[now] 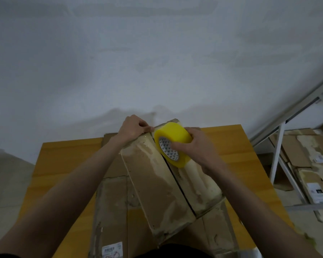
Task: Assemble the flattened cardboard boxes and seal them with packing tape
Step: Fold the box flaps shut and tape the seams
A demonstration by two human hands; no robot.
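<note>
far edge: left hand [133,128] and right hand [196,146] with tape roll [172,144] crowd the box [157,183] top there
box top, near half: bare, open to a reach
table [63,164] left edge: bare strip
table right edge: bare strip
table middle: flat cardboard [112,202] under the box
right of table: rack [280,146] frame blocks

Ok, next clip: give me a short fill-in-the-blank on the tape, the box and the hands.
1. The right hand holds a roll of ____ packing tape.
2. The left hand presses at the ____ end of the brown cardboard box.
3. The box lies on flattened cardboard on a ____ wooden table.

Missing words: yellow; far; yellow-orange
</note>
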